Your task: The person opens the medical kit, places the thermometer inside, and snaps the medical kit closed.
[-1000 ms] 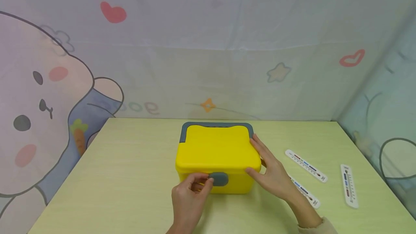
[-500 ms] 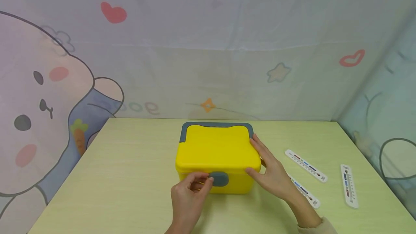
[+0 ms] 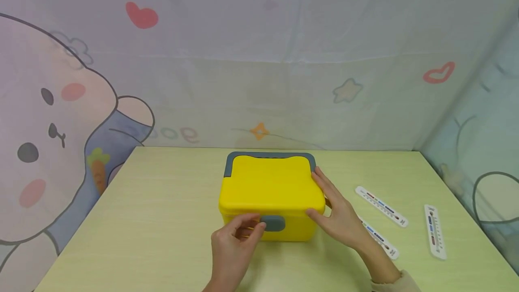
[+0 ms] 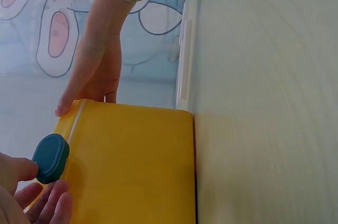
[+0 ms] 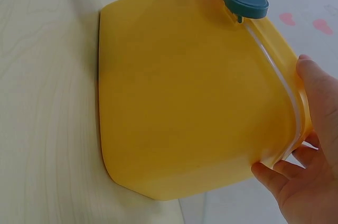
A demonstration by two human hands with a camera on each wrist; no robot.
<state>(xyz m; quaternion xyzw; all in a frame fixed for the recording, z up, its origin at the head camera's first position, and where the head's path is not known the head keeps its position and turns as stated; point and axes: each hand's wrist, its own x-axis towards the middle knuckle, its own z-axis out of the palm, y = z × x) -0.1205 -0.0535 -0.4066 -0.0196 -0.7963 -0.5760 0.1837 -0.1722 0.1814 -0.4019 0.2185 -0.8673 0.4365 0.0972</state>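
A yellow box (image 3: pixel 271 184) with a grey-blue carrying handle (image 3: pixel 229 166) folded on its lid stands on the table. On its front sits a grey-blue latch (image 3: pixel 276 223), which stands out from the wall in the right wrist view. My left hand (image 3: pixel 234 250) pinches the latch's left edge, thumb in front and fingers behind. My right hand (image 3: pixel 342 221) holds the box's right front corner, thumb at the front of the lid. In the right wrist view, the fingers (image 5: pixel 272 179) of that hand touch the side wall near the pale seam below the lid.
To the right of the box lie three white thermometer strips: one farther back (image 3: pixel 382 206), another partly behind my right wrist (image 3: pixel 383 243), and a third (image 3: pixel 435 232) near the table's right side. A printed cloth (image 3: pixel 243 57) hangs behind the table (image 3: pixel 162 220).
My left hand has shifted very slightly left while staying at the latch. The right hand and the box look the same.
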